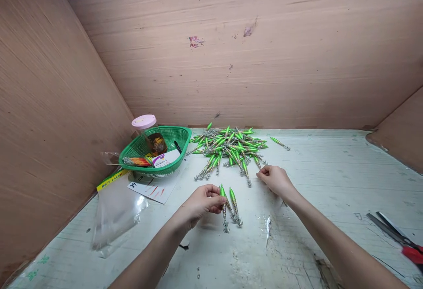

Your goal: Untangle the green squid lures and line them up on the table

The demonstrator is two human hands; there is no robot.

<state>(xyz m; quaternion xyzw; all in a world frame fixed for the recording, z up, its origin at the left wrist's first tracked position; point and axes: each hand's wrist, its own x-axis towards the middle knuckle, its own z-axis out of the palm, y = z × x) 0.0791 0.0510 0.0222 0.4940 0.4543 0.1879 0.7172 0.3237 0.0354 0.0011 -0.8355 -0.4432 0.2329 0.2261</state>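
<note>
A pile of green and silver fishing lures [231,147] lies on the white table top near the back wall. My left hand [201,201] is curled with its fingertips pinched on a green lure [224,205], and a second lure [235,205] lies right beside it. My right hand [276,179] rests at the near edge of the pile, its fingers closed on the tail of a lure [259,163] that still lies among the others.
A green basket [172,163] at the left holds a pink-lidded jar [148,132], a pen and packaged lures. Clear plastic bags [114,216], a yellow box [112,179] and a printed card [155,188] lie before it. Red-handled scissors [396,236] lie far right. Wooden boards wall the table.
</note>
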